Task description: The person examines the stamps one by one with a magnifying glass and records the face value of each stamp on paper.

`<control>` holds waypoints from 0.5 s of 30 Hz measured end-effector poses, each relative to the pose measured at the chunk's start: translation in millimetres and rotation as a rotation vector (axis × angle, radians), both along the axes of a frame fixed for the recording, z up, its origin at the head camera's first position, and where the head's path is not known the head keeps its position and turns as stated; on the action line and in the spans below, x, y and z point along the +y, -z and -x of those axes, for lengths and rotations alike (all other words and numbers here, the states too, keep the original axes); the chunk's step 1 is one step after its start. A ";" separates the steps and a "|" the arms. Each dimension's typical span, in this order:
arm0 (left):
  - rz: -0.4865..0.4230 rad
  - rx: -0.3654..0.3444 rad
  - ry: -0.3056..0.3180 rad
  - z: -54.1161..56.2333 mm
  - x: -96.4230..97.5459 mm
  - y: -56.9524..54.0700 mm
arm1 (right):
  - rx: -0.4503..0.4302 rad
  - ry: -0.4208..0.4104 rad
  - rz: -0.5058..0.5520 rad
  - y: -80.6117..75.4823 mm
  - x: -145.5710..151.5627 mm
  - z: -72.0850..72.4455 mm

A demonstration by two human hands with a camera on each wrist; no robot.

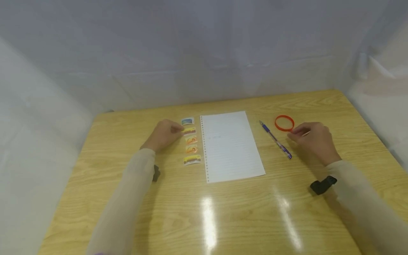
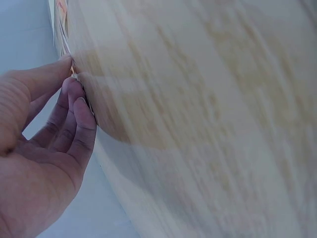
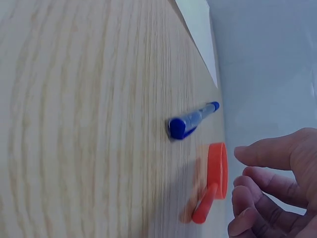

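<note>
A column of small printed stickers lies left of the lined paper [image 1: 232, 148]. My left hand [image 1: 164, 134] is at the left edge of the second one from the top, a yellow and brown sticker [image 1: 190, 131], and its thumb and fingertips pinch that edge. In the left wrist view the left hand [image 2: 44, 124] hides most of the sticker. My right hand [image 1: 313, 140] hovers by a red ring with a handle [image 1: 284, 123], which looks like a magnifying glass. In the right wrist view the thumb and fingers [image 3: 267, 151] are loosely bent, apart from the red handle [image 3: 204, 203].
A blue pen [image 1: 275, 140] lies slanted between paper and red ring. Other stickers are a blue one [image 1: 187, 121], two orange ones [image 1: 191, 140] and a lower yellow one [image 1: 192, 159]. The wooden table [image 1: 178, 219] meets pale sheeting [image 1: 204, 81] at the back.
</note>
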State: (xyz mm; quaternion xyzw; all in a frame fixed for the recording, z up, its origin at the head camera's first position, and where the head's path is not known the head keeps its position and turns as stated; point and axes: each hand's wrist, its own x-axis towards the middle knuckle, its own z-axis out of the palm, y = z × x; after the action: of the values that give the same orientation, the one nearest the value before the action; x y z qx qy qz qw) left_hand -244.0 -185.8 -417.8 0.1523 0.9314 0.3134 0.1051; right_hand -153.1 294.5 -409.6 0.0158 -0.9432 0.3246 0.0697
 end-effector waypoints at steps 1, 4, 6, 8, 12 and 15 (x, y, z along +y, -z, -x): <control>-0.001 -0.003 0.000 -0.1 0.1 -0.2 | -0.008 0.002 0.001 -0.6 1.7 0.4; -0.004 -0.012 -0.005 -0.2 0.1 -0.8 | -0.037 0.014 -0.007 -2.6 5.8 0.8; -0.006 -0.018 -0.009 -0.4 0.3 -1.2 | -0.056 0.021 -0.019 -3.0 8.3 1.5; -0.008 -0.023 -0.013 -0.2 0.2 -1.1 | -0.078 0.034 -0.033 -2.6 10.9 2.2; -0.010 -0.025 -0.012 0.2 0.0 -0.8 | -0.101 0.029 -0.054 0.7 16.6 2.6; -0.010 -0.021 -0.009 0.5 0.1 -0.8 | -0.097 0.015 -0.070 3.8 20.5 2.3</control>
State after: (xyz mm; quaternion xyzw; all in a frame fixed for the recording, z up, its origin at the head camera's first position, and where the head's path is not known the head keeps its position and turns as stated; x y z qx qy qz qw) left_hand -244.5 -185.8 -416.9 0.1453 0.9294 0.3200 0.1128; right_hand -155.4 315.0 -413.5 -0.0048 -0.9564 0.2910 0.0257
